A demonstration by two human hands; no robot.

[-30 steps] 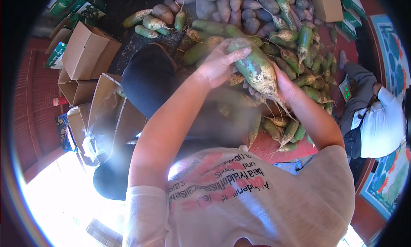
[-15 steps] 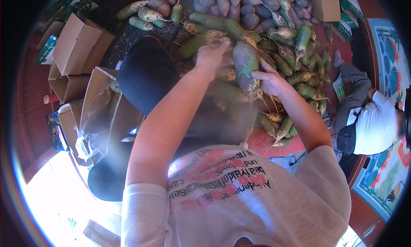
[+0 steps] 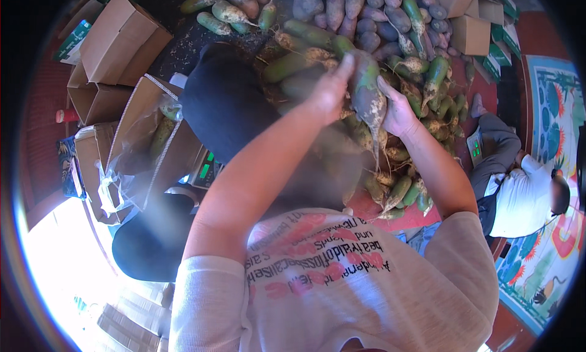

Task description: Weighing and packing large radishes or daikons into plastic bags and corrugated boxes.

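Note:
Between my two hands is a large purple-and-green radish (image 3: 368, 89), its long thin root pointing down toward me. My left hand (image 3: 330, 91), slightly blurred, presses against its left side. My right hand (image 3: 399, 112) grips the right side with the thumb up, and its other fingers are partly hidden. Beneath and beyond lies a heap of long green radishes (image 3: 436, 77) with soil on their pale root ends. Rounder purple radishes (image 3: 335, 13) are piled behind them.
An open carton (image 3: 128, 129) lined with clear plastic, with green radishes inside, stands at my left beside a scale (image 3: 206, 170). Empty-looking cartons (image 3: 116, 41) stand behind. Another person (image 3: 528, 199) sits at the right near a second scale (image 3: 475, 146). My dark trouser leg (image 3: 229, 102) bends at left.
My left hand has come from the heap onto the held radish. The radish has turned, showing more green near its top, and the view has shifted slightly.

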